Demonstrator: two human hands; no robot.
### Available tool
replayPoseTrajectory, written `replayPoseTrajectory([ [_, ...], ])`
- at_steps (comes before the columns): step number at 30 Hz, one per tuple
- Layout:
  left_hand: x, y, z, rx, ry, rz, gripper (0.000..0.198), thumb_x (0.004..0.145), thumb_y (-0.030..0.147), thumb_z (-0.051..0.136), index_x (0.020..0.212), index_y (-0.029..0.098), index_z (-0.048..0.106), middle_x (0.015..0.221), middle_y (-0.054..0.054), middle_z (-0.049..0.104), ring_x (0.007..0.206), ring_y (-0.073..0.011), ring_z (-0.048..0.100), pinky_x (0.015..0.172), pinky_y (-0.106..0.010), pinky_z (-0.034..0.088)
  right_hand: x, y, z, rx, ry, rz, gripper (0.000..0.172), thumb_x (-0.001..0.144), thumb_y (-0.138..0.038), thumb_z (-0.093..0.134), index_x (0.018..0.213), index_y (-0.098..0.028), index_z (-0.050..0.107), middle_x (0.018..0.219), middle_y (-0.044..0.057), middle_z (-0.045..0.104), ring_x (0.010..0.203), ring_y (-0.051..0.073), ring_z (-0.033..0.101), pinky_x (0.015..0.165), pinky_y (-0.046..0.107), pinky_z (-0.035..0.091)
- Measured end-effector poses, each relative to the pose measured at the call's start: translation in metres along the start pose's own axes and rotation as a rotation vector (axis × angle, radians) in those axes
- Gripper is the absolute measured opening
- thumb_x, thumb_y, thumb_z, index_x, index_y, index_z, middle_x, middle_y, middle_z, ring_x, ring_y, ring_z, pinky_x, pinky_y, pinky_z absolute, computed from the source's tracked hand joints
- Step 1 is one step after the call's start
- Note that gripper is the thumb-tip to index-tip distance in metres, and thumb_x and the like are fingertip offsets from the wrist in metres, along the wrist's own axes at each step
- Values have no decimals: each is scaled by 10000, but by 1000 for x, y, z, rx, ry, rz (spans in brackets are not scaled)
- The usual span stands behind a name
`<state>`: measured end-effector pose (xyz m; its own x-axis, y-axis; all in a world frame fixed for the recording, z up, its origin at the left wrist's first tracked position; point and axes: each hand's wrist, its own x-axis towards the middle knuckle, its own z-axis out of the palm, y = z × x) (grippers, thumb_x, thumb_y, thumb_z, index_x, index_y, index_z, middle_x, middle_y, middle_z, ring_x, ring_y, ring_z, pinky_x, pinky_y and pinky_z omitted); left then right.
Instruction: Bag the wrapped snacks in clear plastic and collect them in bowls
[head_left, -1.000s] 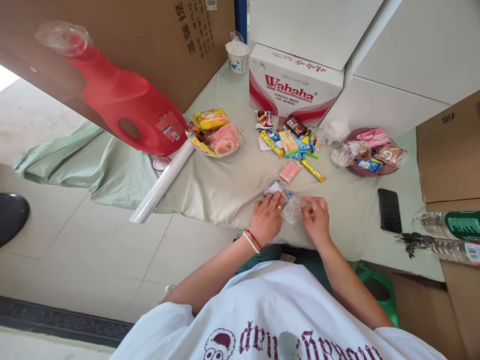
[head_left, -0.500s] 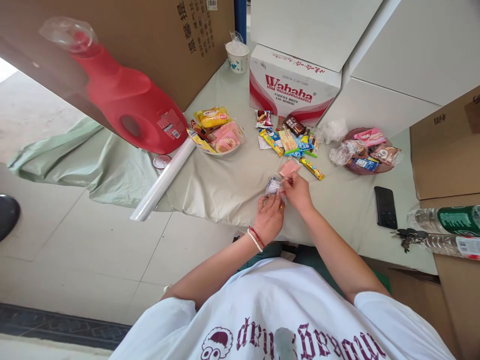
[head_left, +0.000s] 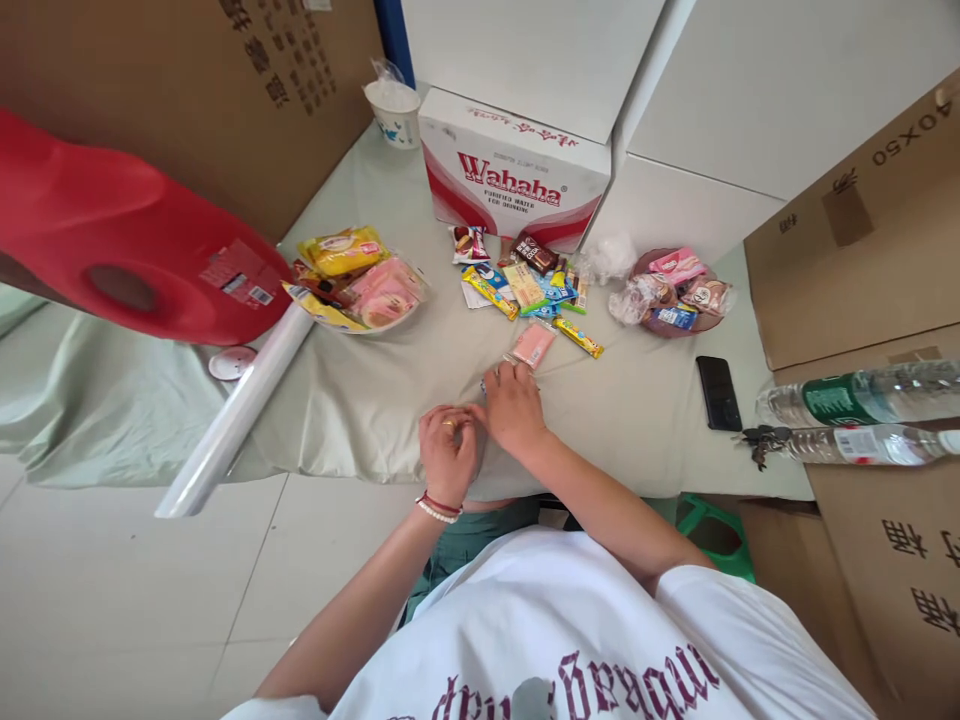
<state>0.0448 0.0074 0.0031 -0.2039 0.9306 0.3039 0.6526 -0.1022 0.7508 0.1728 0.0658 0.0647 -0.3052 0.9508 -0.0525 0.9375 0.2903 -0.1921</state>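
My left hand [head_left: 448,450] and my right hand [head_left: 512,405] rest close together on the pale green cloth [head_left: 375,390], fingers curled over a small clear-wrapped snack that they almost fully hide. Just beyond my right hand lies a pink snack packet [head_left: 534,344]. Farther back is a loose heap of wrapped snacks [head_left: 525,285]. A plate of yellow and pink snacks [head_left: 360,285] stands to the left, and a dish of bagged snacks [head_left: 675,295] to the right.
A big red jug [head_left: 127,255] and a clear roll [head_left: 236,410] lie at left. A Wahaha box [head_left: 517,180] and a paper cup [head_left: 394,110] stand at the back. A black phone [head_left: 718,392], keys [head_left: 757,440] and water bottles [head_left: 855,420] lie at right, beside cardboard boxes [head_left: 847,220].
Both hands have closed together over the clear-wrapped snack, which was pulled toward me and is now mostly hidden. My head has turned, shifting the whole scene left.
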Motion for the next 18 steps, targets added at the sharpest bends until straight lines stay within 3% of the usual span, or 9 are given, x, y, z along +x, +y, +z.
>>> replayPoseTrajectory([
  [2,1,-6,-3,23,39,-11,167,926,190,506,850,234,648,954,-65,706,1037,-244,649,1009,-452,485,-3,5,0,-22,-11,-14,267,1044,-217,470,1228,-138,646,1202,193,594,1118,344,487,909,467,478],
  [4,2,-12,-6,56,53,-13,167,930,192,499,861,233,646,960,-70,703,1013,-243,651,991,-444,483,-8,20,0,17,13,-22,334,1025,-123,415,1251,-154,659,1252,194,621,1100,326,513,938,468,480],
  [7,1,-19,-7,98,21,10,153,939,216,506,869,238,641,954,-74,708,1008,-258,648,967,-444,479,-18,70,-8,200,133,27,377,1009,-128,428,1302,-173,661,1319,167,661,1133,298,567,1042,475,473],
  [11,-3,-17,-2,168,-42,69,153,943,212,514,913,232,663,1002,-89,730,1037,-279,648,953,-446,459,-29,188,-55,400,310,278,415,988,-269,499,1355,-144,647,1296,150,708,1148,282,649,1049,470,513],
  [15,-5,-11,3,231,-94,132,180,961,198,501,960,222,680,1060,-114,732,1054,-294,648,929,-444,436,-18,315,-135,190,543,506,451,978,-231,468,1382,-153,652,1298,151,713,1183,287,668,1063,476,504],
  [18,-5,-10,5,266,-98,165,200,975,192,486,986,215,685,1084,-128,729,1065,-297,646,926,-442,431,17,376,-174,26,433,609,423,983,-183,448,1318,-98,692,1268,209,715,1124,265,690,1016,415,495],
])
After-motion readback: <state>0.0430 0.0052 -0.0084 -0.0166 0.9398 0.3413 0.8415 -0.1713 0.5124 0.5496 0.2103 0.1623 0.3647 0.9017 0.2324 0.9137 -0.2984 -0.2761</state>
